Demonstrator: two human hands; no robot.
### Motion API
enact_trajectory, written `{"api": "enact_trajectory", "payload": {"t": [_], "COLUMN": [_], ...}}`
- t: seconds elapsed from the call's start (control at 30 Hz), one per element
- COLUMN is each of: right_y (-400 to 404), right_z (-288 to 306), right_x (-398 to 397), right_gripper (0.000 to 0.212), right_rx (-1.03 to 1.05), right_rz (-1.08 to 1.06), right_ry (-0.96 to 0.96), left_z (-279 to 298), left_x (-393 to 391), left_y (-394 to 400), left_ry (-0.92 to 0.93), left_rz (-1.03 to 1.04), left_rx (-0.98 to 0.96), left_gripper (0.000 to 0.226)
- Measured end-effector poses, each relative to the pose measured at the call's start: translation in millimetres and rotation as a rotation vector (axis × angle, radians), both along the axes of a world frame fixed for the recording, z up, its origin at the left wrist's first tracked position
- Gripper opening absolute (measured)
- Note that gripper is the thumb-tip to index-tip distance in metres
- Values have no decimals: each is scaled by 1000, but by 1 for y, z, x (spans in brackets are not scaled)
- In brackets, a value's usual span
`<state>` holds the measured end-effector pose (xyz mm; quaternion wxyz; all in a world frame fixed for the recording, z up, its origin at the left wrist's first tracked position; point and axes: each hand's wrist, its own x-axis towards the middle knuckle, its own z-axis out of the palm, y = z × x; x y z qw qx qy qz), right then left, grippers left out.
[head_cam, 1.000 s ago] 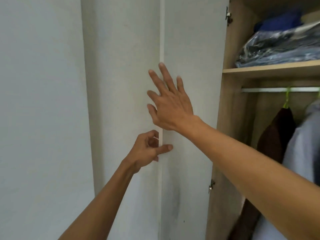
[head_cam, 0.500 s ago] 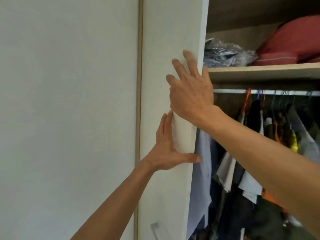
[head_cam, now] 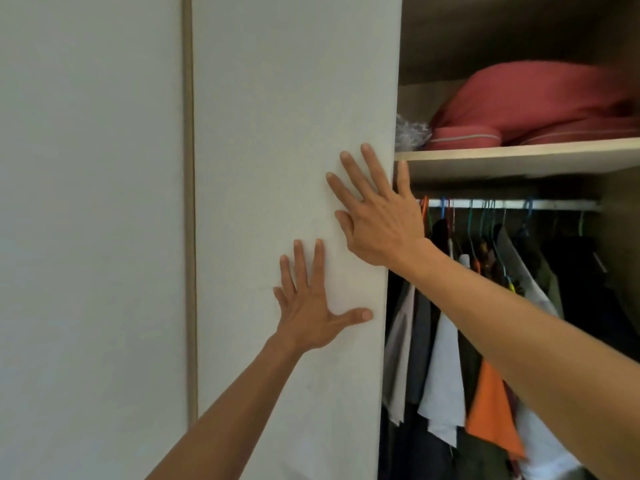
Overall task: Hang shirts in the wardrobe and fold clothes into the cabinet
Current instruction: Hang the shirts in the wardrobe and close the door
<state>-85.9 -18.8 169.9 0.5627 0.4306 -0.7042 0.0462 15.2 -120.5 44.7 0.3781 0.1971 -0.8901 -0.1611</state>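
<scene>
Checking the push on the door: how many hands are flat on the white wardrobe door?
2. The left hand is lower on the wardrobe door; the right hand is higher, at its open edge, little finger past it.

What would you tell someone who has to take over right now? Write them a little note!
Left hand: flat on the white wardrobe door, fingers spread, no grip on anything.
Right hand: flat on the same door near its open edge, empty too.
Wardrobe is open: clothes hang on the rail, among them an orange garment. A red bundle lies on the shelf above.
Done: the door is open.
Left: no shirt in hand yet; hanging and folding not begun as far as shows.
</scene>
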Motion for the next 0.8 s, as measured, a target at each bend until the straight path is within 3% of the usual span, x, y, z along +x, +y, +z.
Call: {"api": "enact_trajectory", "payload": {"t": [0.4, 0.63, 0.8], "right_y": [-13, -18, 6], "right_z": [3, 1, -6], "right_x": [-56, -45, -21], "right_gripper": [64, 63, 59], "right_rx": [76, 99, 196], "right_rz": [-21, -45, -69], "right_ry": [-66, -106, -257], "left_z": [-5, -4, -11], "left_x": [-52, -56, -56], "left_y": [-22, -33, -19], "left_ry": [12, 53, 142], "left_rz": [84, 100, 95], "left_rx": [-70, -90, -66], "left_gripper": [135, 133, 127]}}
